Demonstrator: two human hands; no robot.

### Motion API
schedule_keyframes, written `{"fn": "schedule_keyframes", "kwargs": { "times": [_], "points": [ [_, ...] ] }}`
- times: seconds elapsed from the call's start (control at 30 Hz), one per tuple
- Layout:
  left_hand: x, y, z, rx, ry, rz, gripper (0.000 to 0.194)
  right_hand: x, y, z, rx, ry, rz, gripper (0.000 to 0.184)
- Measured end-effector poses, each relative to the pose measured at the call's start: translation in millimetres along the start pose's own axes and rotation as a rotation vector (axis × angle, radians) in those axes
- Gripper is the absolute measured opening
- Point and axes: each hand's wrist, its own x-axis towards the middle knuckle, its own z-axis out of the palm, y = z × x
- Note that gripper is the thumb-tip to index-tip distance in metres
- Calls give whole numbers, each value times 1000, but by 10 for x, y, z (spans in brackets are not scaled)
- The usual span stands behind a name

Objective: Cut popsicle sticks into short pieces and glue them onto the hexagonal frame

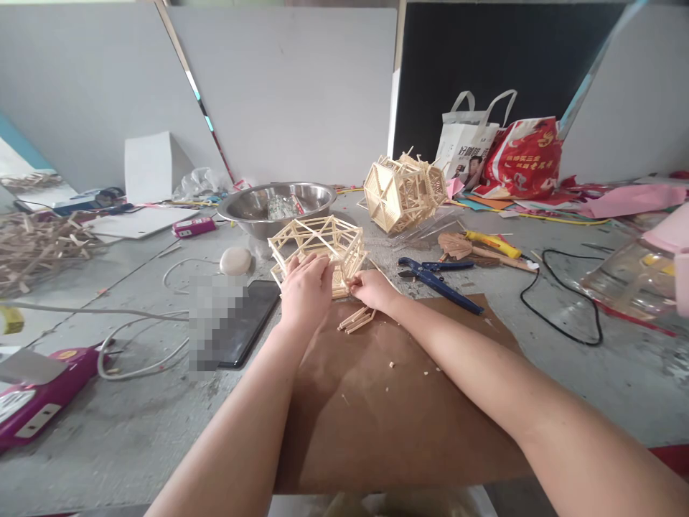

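Observation:
An open, cage-like frame of thin wooden sticks (328,231) rests on the near side of a metal bowl. My left hand (306,287) is laid over its near left side, fingers bent onto the sticks and gripping them. At the frame's lower right corner, my right hand (374,289) is closed in a pinch. Whatever lies between those fingertips is too small to make out. Just below that hand, several short loose sticks (356,319) lie in a small bunch on a brown board (398,424).
Behind the frame stand the metal bowl (252,205) and a finished-looking stick polyhedron (403,190). Blue cutters (438,280) and a yellow-handled tool (492,244) lie right. A dark phone (250,323), white cable (145,314) and purple power strip (48,395) are left.

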Motion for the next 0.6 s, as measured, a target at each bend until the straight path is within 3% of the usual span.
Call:
{"fn": "schedule_keyframes", "kwargs": {
  "times": [0.17, 0.3, 0.4, 0.6],
  "points": [
    [-12, 9, -23, -51, 101, 66, 22, -39, 100, 14, 12, 10, -113, 18],
    [-37, 70, -87, -70, 177, 153, 20, -68, 80, 13, 7, 19, -118, 20],
    [-59, 128, -92, -22, 101, 116, 22, -73, 31, 17, -19, 27, -86, 19],
    [-82, 160, -19, 21, -194, -12, 28, -32, -6, 70, -78, 52, -24, 19]
  ]
}}
